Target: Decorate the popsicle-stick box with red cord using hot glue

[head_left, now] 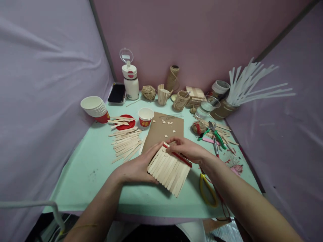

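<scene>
"While the left hand (140, 168) grasps the pale panel of side-by-side wooden craft sticks (168, 171) by its left edge, what's the right hand (186, 148) doing?"

"Its curled fingers touch the upper edge by the narrow red strip (185, 160); whether they pinch anything, I can't tell."

"Any advice?"

"I'd brace the panel and press lightly, since thin sticks may flex. It's tilted, nearer the person than the flat brown cardboard sheet (157, 134)."

"Textures?"

"Smooth-looking wood, rounded tips forming a scalloped border."
</scene>
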`<state>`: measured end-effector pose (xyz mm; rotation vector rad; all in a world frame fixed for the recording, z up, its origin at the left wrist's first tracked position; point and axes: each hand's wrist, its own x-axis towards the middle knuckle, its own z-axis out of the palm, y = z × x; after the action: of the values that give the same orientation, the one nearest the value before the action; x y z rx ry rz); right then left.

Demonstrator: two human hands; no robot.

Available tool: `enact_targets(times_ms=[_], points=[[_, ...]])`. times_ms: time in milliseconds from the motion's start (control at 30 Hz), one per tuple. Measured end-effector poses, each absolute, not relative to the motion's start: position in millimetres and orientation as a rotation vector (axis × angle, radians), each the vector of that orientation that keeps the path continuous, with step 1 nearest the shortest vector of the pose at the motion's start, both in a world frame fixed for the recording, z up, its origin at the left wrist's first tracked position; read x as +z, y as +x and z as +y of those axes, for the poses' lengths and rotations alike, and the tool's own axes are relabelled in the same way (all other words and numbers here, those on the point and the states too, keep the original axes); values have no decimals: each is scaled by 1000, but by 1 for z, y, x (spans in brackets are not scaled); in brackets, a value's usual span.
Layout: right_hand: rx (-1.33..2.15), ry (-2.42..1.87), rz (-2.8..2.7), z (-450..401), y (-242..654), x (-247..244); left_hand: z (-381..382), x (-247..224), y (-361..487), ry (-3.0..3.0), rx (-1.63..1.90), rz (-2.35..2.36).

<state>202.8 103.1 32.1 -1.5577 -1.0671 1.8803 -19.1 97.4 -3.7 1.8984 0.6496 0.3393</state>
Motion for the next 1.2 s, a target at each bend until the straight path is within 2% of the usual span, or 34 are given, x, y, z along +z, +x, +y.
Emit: enact_targets(times_ms=[633,1200], points=[[1837,-1527,-1111,102,203,19,96,-3,-18,1875,375,641],[1812,-1585,-1211,101,208,28,96,-2,-18,1868,332,688]])
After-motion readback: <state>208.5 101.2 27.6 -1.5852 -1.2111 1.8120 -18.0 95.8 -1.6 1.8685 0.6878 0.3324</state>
